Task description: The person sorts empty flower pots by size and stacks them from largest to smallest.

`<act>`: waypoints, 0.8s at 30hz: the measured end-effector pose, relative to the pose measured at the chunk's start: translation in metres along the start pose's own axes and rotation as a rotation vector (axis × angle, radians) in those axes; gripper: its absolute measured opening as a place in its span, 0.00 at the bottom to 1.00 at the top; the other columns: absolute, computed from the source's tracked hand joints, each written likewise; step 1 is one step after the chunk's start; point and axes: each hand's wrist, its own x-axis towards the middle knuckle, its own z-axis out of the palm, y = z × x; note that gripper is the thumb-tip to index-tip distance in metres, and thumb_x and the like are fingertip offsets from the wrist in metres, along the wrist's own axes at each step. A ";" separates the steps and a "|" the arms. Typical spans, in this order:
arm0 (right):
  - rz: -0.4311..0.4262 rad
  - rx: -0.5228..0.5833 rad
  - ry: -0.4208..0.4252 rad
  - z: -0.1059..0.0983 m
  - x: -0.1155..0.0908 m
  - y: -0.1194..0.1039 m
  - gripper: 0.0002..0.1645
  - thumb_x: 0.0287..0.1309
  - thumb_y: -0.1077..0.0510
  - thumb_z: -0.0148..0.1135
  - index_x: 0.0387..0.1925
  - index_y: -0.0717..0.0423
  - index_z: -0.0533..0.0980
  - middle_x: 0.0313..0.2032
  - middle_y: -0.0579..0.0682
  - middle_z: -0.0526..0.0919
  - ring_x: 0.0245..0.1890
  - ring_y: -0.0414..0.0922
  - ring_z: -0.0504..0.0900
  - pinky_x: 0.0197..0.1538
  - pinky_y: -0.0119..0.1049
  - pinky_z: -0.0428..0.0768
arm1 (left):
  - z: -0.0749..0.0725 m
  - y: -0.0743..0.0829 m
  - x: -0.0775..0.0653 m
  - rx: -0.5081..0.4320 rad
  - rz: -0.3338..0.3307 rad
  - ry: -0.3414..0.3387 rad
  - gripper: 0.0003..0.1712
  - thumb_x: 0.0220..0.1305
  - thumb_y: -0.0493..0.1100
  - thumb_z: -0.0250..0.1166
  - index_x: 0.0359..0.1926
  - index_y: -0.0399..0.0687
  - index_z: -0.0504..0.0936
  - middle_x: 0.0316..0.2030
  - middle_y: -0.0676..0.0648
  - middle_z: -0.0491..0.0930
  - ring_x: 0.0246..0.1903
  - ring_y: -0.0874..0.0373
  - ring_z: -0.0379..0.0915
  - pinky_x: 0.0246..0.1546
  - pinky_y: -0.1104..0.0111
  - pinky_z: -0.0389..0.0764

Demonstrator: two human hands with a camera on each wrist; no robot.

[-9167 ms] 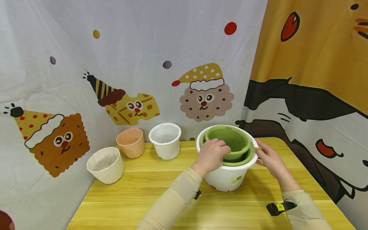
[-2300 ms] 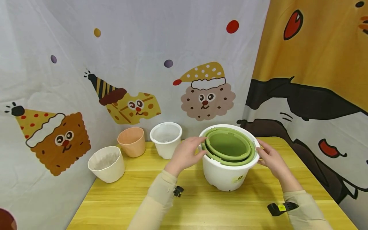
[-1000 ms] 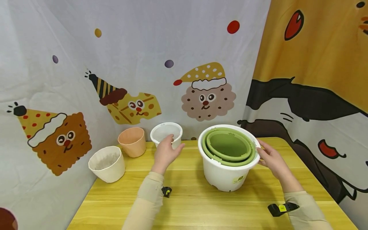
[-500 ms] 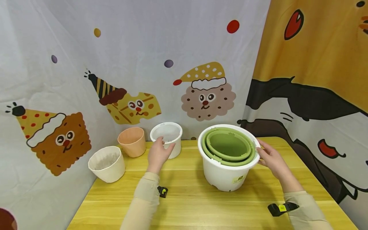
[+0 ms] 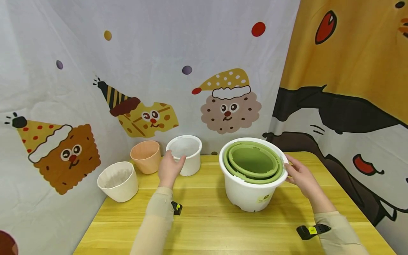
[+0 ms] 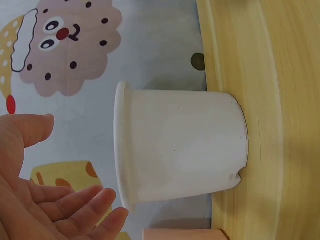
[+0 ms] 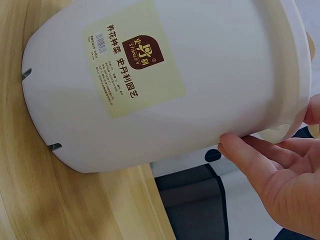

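Note:
In the head view my left hand (image 5: 169,169) is at the near left side of a small white flower pot (image 5: 190,166), thumb and fingers spread apart. The left wrist view shows its fingertips (image 6: 102,197) right at the rim of that pot, with the gap between thumb and fingers unfilled. My right hand (image 5: 301,177) holds the right rim of a large white flower pot (image 5: 247,196), fingers against the outer wall and thumb at the rim. Inside the large pot sit two green flower pots, the smaller green pot (image 5: 251,161) nested in the larger green pot (image 5: 232,170).
A peach flower pot (image 5: 146,161) stands left of the small white one, and a cream flower pot (image 5: 118,186) stands nearer at the table's left edge. The wooden table (image 5: 204,226) backs onto a printed cloth (image 5: 153,56). A label (image 7: 132,57) is on the large pot.
Earlier my left hand lowered the smaller green pot into the larger one and let go. It then moved left to the small white pot. My right hand stays at the large pot's rim.

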 end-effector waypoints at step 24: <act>0.012 -0.011 0.002 0.000 0.000 0.000 0.38 0.76 0.47 0.43 0.76 0.62 0.48 0.64 0.73 0.63 0.42 0.31 0.77 0.46 0.30 0.81 | -0.007 -0.014 0.028 -0.076 -0.085 -0.063 0.32 0.59 0.54 0.69 0.51 0.29 0.76 0.45 0.31 0.81 0.45 0.37 0.78 0.46 0.48 0.77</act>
